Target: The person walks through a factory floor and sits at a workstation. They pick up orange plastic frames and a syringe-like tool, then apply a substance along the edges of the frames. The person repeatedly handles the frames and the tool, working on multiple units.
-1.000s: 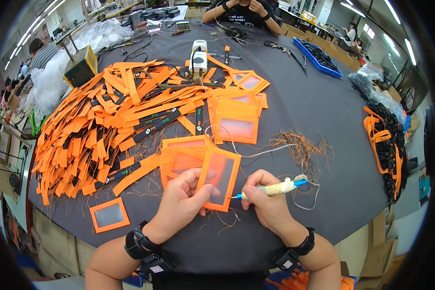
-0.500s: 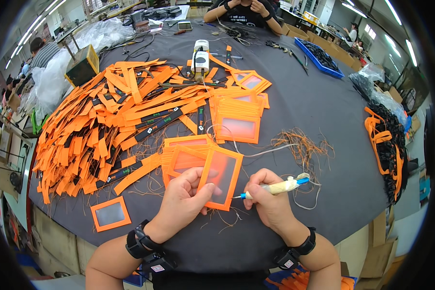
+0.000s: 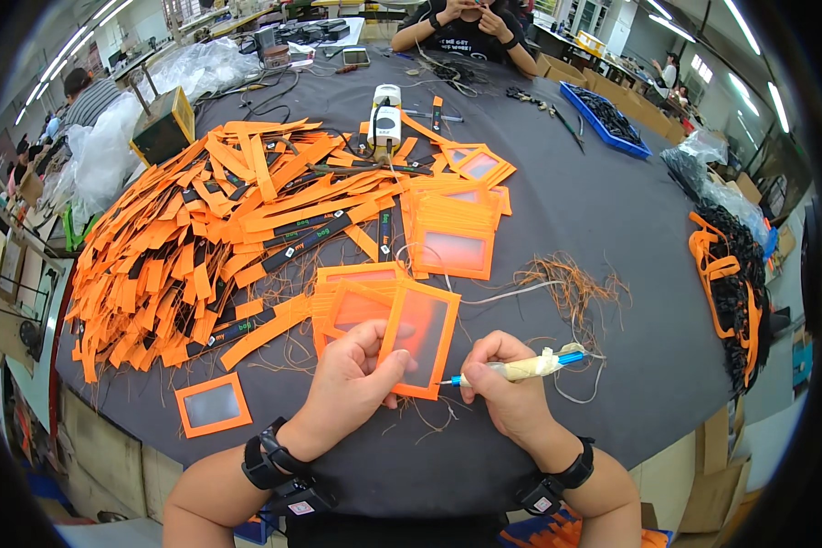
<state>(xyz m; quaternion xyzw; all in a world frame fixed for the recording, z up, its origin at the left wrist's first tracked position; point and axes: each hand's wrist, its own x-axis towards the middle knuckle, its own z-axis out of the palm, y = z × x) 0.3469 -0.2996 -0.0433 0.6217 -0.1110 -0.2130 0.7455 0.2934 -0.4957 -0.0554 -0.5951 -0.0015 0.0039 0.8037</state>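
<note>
Frame [image 3: 425, 333], orange w/ clear window, pinched in L hand [image 3: 361, 376] btwn thumb & fingers; lies fwd & R of that hand, the nearer. Long axis runs away from wearer, far end tipped slightly R. R hand [image 3: 504, 388], gripping pen [image 3: 532, 367], is R of frame; tip points L at near R edge, contact unclear. Desk [image 3: 648, 301] beneath.

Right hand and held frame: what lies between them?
The blue collar and thin tip of the tool lie between the right hand and frame, in the head view; contact is unclear.
</note>
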